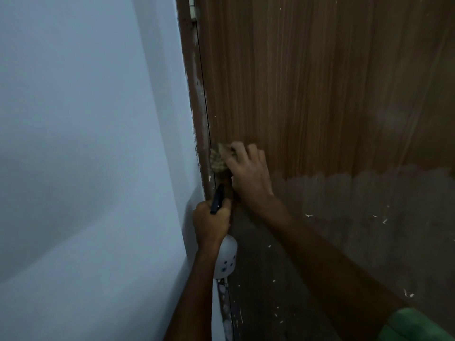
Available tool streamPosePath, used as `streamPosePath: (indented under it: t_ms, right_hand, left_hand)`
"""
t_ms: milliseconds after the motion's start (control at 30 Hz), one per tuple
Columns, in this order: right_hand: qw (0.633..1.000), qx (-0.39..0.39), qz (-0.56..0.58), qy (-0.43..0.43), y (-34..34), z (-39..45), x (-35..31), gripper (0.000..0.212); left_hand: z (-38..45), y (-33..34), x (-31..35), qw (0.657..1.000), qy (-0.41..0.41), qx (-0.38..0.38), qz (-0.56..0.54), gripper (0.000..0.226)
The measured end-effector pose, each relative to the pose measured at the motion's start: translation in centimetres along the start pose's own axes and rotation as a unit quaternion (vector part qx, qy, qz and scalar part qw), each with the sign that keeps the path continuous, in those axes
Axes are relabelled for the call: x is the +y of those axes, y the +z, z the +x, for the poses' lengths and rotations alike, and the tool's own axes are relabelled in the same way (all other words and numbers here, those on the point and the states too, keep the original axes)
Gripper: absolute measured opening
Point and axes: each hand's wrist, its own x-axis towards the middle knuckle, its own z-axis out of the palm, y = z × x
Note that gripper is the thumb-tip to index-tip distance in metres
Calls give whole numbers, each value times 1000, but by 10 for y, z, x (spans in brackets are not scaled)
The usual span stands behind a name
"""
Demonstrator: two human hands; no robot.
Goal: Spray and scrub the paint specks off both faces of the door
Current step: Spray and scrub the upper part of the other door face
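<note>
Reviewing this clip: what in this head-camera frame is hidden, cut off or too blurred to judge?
- Spray bottle: the left hand and forearm cover most of it; any label or nozzle direction is unreadable.
- Scrub pad: half hidden under the right hand and blurred.
- Door: only one face shows; top, right and bottom are cut off by the frame.
- Hinge: cut off by the top edge.
- Green item: cut off at the lower right corner, unidentifiable.

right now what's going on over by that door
A person is cleaning a wooden door. The right hand presses a scrub pad against the door's left edge, next to the frame. The left hand grips a white spray bottle just below. White paint specks still dot the darker lower part of the door.
</note>
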Motion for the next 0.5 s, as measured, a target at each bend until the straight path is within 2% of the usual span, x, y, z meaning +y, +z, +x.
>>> streamPosePath:
  t_ms: [100,200,267,367,433,500]
  right_hand:
    - [998,-46,22,-47,23,-67,-15,72]
    - [996,-50,34,-67,36,-109,-22,72]
    - [999,-28,36,-21,34,-93,-24,68]
    - [994,53,37,92,17,-32,-24,51]
    - [991,70,30,108,8,-6,-22,47]
    - [994,62,11,86,11,-16,-22,48]
  left_hand:
    - [0,-6,2,1000,20,22,-3,37]
    - [3,-11,6,999,38,34,5,37]
    - [3,-13,9,999,35,30,-5,37]
    - [0,-15,13,999,19,21,-35,37]
    - [-2,-14,13,999,20,22,-45,37]
    - [-2,-13,10,998,28,21,-46,35]
